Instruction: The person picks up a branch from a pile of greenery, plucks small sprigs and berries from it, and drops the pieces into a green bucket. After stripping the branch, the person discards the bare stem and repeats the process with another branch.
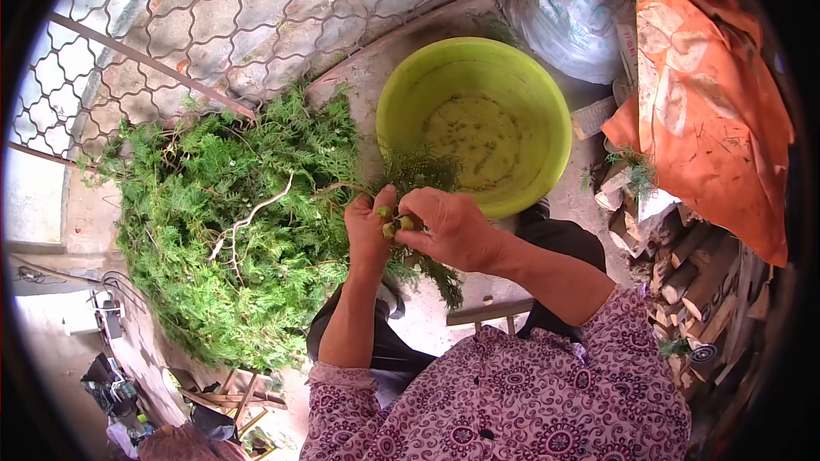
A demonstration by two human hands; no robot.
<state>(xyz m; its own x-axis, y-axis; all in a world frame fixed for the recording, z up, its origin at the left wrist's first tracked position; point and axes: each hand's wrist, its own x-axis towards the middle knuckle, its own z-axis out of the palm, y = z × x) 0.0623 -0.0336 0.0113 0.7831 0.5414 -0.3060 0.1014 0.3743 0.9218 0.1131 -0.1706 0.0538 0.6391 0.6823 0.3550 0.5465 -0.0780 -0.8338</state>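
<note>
In the head view my left hand [369, 226] is closed around the stem of a leafy evergreen sprig [423, 172], whose flat green sprays stick out beyond the fingers. My right hand [448, 226] meets it with thumb and fingers pinched together at the same sprig. Small yellow-green pieces [407, 222] show at the fingertips of both hands; what they are, I cannot make out. Just beyond the hands stands a wide yellow-green basin [559, 132] with small dark bits scattered over its bottom. To the left lies a big heap of cut evergreen branches [196, 230].
A metal lattice [282, 13] runs along the wall behind the heap. White woven sack [568, 21], orange sheet [709, 137] and stacked firewood [696, 277] line the right side. A small wooden stool [243, 397] stands at lower left.
</note>
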